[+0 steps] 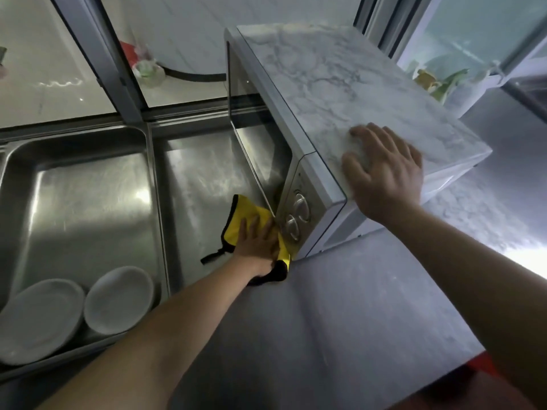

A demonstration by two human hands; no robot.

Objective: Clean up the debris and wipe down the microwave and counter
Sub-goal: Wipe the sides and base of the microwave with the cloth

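Head view: left hand (257,238) flat, fingers spread, palm pressing a yellow cloth (236,220) against the lower front of the microwave (340,93), right where the door edge meets the control panel. It isn't gripping the cloth, just pinning it. Part of the cloth hangs onto the steel drainboard (201,179) and part onto the grey counter (340,306).

Right hand (384,170) is open, palm down on the microwave's marble-pattern top near the front corner. It holds nothing; looks like bracing so the box doesn't slide.

Key geometry: the microwave front faces left toward the sink (80,196), and its long axis runs away from the camera. The knobs (297,216) sit just right of the left fingertips; the unwiped door glass stretches up and away from that hand. So the left hand is the nearer one for the front face, and my guess is the stroke goes along the door, away from the body.

Two white plates (74,312) sit in the sink, well clear. Can't see any debris from here.
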